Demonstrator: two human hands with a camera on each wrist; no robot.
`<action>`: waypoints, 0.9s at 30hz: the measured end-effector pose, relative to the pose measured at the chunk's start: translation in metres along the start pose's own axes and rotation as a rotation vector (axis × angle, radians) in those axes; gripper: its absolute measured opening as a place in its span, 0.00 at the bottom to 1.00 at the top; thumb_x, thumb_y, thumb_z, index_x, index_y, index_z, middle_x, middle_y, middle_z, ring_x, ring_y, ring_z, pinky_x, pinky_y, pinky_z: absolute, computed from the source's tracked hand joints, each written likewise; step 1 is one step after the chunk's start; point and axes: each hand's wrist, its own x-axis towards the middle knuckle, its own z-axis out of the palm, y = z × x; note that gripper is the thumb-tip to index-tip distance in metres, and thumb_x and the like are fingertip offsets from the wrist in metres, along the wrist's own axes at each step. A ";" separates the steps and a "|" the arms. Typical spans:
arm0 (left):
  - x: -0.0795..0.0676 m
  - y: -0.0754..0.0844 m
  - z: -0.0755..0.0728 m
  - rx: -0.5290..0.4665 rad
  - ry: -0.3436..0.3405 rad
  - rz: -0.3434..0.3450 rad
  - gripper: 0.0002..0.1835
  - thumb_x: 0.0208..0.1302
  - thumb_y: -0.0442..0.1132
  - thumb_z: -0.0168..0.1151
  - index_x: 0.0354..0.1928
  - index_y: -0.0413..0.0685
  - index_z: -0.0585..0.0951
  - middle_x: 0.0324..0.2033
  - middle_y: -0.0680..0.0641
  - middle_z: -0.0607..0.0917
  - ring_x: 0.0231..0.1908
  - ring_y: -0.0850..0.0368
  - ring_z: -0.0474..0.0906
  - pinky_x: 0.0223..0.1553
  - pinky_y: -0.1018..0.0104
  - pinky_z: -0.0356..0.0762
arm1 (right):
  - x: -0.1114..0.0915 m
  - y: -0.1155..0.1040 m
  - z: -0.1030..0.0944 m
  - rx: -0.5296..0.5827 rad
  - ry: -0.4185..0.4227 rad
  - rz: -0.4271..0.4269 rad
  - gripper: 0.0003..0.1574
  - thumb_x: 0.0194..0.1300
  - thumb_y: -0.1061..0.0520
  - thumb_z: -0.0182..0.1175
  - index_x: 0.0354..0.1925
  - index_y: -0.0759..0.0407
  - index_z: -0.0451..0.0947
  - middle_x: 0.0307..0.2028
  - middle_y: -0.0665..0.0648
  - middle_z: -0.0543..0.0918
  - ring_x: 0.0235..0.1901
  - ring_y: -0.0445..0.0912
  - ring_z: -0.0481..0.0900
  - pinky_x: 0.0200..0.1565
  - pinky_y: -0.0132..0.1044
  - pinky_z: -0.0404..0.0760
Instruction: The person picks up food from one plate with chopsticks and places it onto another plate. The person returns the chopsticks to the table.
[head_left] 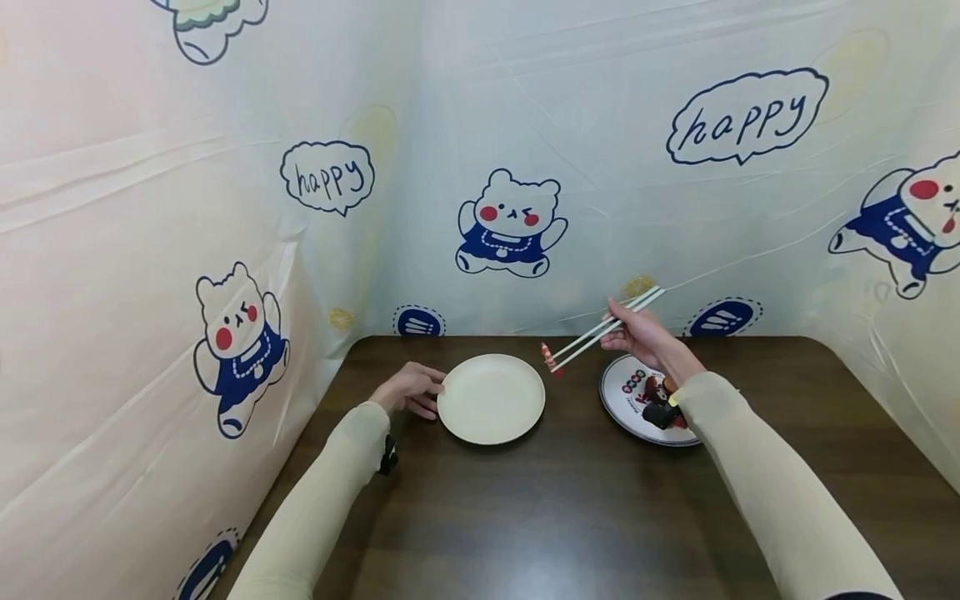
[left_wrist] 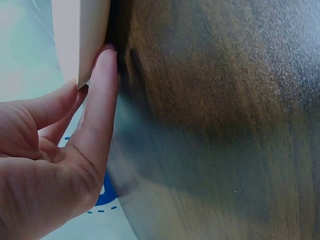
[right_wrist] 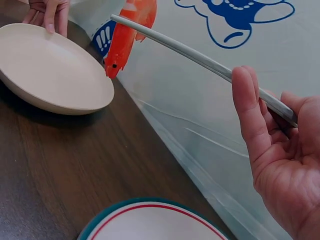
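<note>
In the head view my left hand is at the left rim of a cream plate. Its thumb and a finger pinch the rim, as the left wrist view shows, with the finger along the underside. My right hand grips a pair of pale chopsticks. Between their tips hangs a red-and-white shrimp, its dark-eyed head pointing down in the right wrist view. The shrimp is in the air, just right of the cream plate. The cream plate has nothing on it.
To the right stands a white plate with a dark rim and printed lettering, partly under the right forearm. Several dark, red and orange pieces lie on it. The brown wooden table meets a printed curtain behind and at the sides.
</note>
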 end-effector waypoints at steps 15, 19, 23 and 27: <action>0.003 -0.003 0.000 0.000 0.007 -0.003 0.24 0.76 0.31 0.61 0.71 0.38 0.77 0.44 0.38 0.86 0.27 0.52 0.86 0.36 0.54 0.92 | 0.012 0.022 0.019 -0.016 0.052 -0.012 0.26 0.86 0.48 0.48 0.35 0.63 0.80 0.25 0.59 0.84 0.23 0.47 0.87 0.34 0.36 0.91; 0.003 -0.003 -0.001 0.006 0.008 0.001 0.23 0.76 0.31 0.61 0.71 0.38 0.77 0.44 0.38 0.86 0.28 0.51 0.86 0.36 0.54 0.92 | 0.015 0.026 0.025 -0.016 0.056 -0.006 0.26 0.85 0.48 0.49 0.37 0.66 0.78 0.26 0.59 0.84 0.23 0.48 0.87 0.35 0.37 0.91; 0.004 -0.004 -0.001 0.008 0.009 0.000 0.23 0.76 0.31 0.61 0.71 0.38 0.78 0.43 0.38 0.86 0.28 0.50 0.86 0.36 0.54 0.92 | 0.018 0.030 0.031 -0.022 0.059 0.001 0.26 0.85 0.48 0.50 0.38 0.68 0.77 0.27 0.60 0.83 0.24 0.48 0.87 0.36 0.37 0.91; 0.004 -0.004 -0.001 0.009 0.010 -0.004 0.23 0.76 0.31 0.61 0.70 0.38 0.78 0.43 0.38 0.86 0.29 0.50 0.87 0.36 0.54 0.92 | 0.021 0.034 0.037 -0.038 0.059 -0.003 0.26 0.86 0.48 0.49 0.35 0.64 0.79 0.28 0.60 0.83 0.24 0.47 0.87 0.36 0.37 0.91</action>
